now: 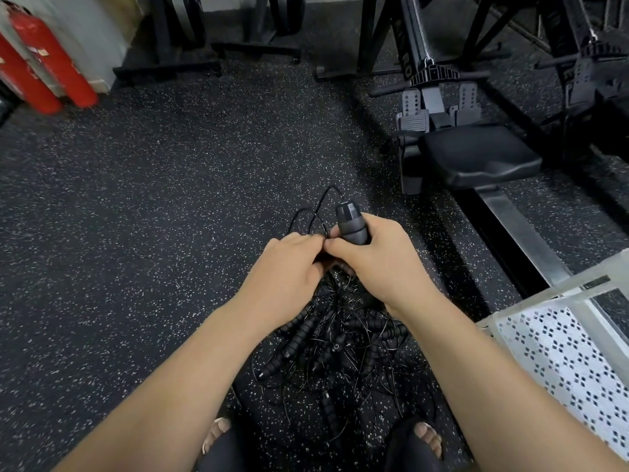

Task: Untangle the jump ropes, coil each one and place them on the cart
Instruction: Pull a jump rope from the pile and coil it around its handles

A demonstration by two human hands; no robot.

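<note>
So the right hand (371, 257) has its fingers wrapped around a chunky black jump rope handle (352, 223), with the handle's end sticking up and away past the thumb. The left hand (292, 264) is pressed right up against it, fingers curled in and pinching the thin black cable (315, 212), which loops up on the far side of both hands. Directly under the hands, down on the floor, sits the pile of tangled jump ropes (333, 345): lots of ribbed black handles and wiry cord all knotted together, spreading toward the near edge between the person's sandalled feet (429, 437). The white perforated cart (561, 352) is off on the near right, just beside the right forearm, apart from the pile. The floor is black speckled rubber gym floor (153, 199). A rowing machine (476, 155) with its seat and footplates takes up the far right, two red fire extinguishers (47, 59) lean at the far left by a wall, and there are dark equipment frames along the back. Both forearms are bare and reach in from the near corners, meeting in the middle with the knuckles facing up.
</note>
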